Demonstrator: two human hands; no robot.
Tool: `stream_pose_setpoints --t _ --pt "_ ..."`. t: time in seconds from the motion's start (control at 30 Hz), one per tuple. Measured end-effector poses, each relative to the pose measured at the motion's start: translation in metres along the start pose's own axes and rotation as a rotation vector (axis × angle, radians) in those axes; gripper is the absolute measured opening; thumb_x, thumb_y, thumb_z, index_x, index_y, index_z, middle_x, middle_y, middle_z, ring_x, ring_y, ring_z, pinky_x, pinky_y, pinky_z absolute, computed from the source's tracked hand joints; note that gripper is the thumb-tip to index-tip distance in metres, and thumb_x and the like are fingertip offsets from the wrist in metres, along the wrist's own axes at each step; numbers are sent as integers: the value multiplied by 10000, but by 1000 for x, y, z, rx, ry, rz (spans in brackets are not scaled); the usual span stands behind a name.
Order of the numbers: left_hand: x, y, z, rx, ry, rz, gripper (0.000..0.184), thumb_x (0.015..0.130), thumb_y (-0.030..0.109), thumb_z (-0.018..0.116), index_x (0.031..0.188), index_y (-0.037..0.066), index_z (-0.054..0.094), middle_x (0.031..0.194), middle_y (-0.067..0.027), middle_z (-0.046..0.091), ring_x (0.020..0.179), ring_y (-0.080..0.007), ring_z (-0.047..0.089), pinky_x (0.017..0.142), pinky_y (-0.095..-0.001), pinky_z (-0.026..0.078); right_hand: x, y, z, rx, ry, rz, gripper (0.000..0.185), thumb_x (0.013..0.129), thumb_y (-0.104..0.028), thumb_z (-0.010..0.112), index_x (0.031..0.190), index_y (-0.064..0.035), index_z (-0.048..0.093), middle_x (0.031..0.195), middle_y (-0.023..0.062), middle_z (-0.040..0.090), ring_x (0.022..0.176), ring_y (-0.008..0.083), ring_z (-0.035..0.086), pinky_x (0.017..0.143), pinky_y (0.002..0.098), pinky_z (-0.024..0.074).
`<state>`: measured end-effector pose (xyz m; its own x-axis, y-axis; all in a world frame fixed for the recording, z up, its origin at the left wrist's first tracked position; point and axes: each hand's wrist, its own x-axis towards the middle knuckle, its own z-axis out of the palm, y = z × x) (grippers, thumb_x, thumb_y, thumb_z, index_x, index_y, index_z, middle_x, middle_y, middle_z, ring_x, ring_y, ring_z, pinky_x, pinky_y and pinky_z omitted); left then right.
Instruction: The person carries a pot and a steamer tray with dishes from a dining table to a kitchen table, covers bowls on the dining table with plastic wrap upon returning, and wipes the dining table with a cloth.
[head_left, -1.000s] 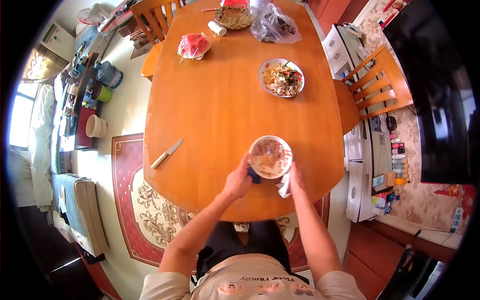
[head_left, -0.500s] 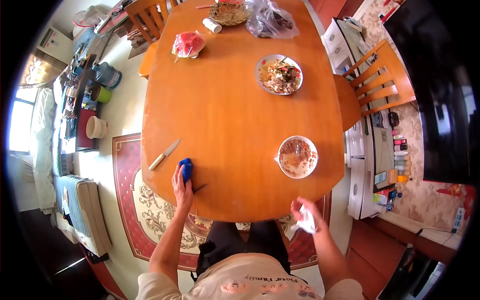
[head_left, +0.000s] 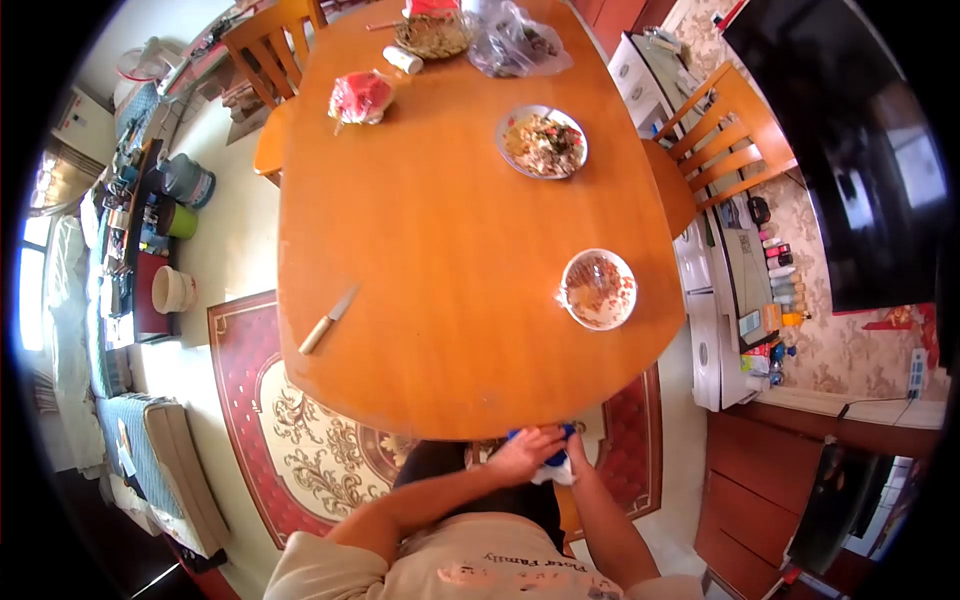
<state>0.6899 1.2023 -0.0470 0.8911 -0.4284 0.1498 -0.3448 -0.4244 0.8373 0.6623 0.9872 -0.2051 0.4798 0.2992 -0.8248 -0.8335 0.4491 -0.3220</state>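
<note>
Just past the near table edge, my two hands meet in front of my lap. My left hand (head_left: pixel 527 453) curls over a crumpled blue cloth (head_left: pixel 556 458), parts of which show around the fingers. Against the cloth's other side is my right hand (head_left: pixel 578 462), closed with a white tissue (head_left: pixel 552 474) hanging below it. Fingers cover much of both. A knife (head_left: pixel 328 320) with a pale handle lies at the table's left side, blade pointing away. To the right stands a white bowl (head_left: pixel 599 290) with reddish-brown bits in it.
Farther back on the wooden table (head_left: pixel 430 250) are a plate of food (head_left: pixel 543 142), a red plastic-wrapped bundle (head_left: pixel 361 97), a woven basket (head_left: pixel 433 36), a white cylinder (head_left: pixel 403 61) and a plastic bag (head_left: pixel 515 42). A wooden chair (head_left: pixel 735 130) is at the right.
My left hand has brought the blue cloth from beside the knife across to the right and off the table edge. It now meets my right hand, which still has the tissue.
</note>
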Motion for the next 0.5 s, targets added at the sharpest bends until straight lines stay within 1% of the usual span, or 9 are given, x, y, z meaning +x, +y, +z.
stream_pose_setpoints --t 0.03,0.1,0.2,0.23,0.27,0.3,0.33,0.37,0.5 --pt "-5 9 -7 -4 -70 -55 490 674 -10 554 1162 31 540 1205 -143 513 1137 -291 472 961 -407 364 4 25 -30 -5 11 -129 508 916 -496 350 1210 -102 478 1184 119 529 1044 248 550 886 363 475" --pt "-10 24 -35 -158 -114 -74 497 661 -62 521 1149 29 547 1179 -150 524 1121 -304 474 968 -403 355 -49 -1 51 58 -21 -29 451 916 -483 364 1114 -108 517 1019 103 579 892 235 587 771 346 498" --pt "-9 32 -107 -559 102 -139 503 669 -123 465 1140 32 553 1150 -150 540 1109 -319 483 966 -393 364 -88 -28 140 66 -163 165 393 917 -460 386 968 -109 554 781 83 598 647 209 588 581 305 488" --pt "-9 32 -136 -622 172 -208 490 714 -149 421 1154 30 543 1166 -135 549 1095 -283 515 949 -360 391 -102 -50 200 22 -174 213 348 932 -413 403 798 -113 516 586 44 495 458 154 463 444 257 374" --pt "-8 31 -162 -885 286 -394 435 762 -130 432 1155 18 547 1152 -109 578 1061 -218 543 928 -328 417 -102 -68 234 4 -277 228 337 938 -391 410 767 -113 494 576 37 471 452 139 438 434 251 354" --pt "-10 8 -189 -559 318 -339 347 790 -64 526 1131 -8 548 1151 -91 566 1043 -206 544 904 -314 439 -101 -85 262 -12 -373 234 334 944 -370 416 736 -114 472 567 30 447 446 124 413 424 244 335" --pt "-5 -2 -220 -975 515 -676 309 819 -5 551 1128 -2 560 1091 -53 590 975 -159 560 857 -279 457 -97 -100 289 35 -513 230 332 956 -337 410 708 -118 428 567 13 409 449 99 385 430 236 333" --pt "-3 -34 -242 -928 758 -516 279 818 10 554 1094 4 590 999 -42 618 895 -135 577 820 -254 457 -94 -117 315 -9 -512 177 326 959 -335 403 717 -118 425 593 11 421 452 92 372 437 224 332" --pt "-16 -134 -349 -493 1252 -578 260 839 7 449 1048 8 602 707 -46 591 576 -104 545 480 -255 472 -38 -187 383 -123 -484 28 244 909 -323 513 783 -116 500 661 8 514 493 95 478 426 209 378"
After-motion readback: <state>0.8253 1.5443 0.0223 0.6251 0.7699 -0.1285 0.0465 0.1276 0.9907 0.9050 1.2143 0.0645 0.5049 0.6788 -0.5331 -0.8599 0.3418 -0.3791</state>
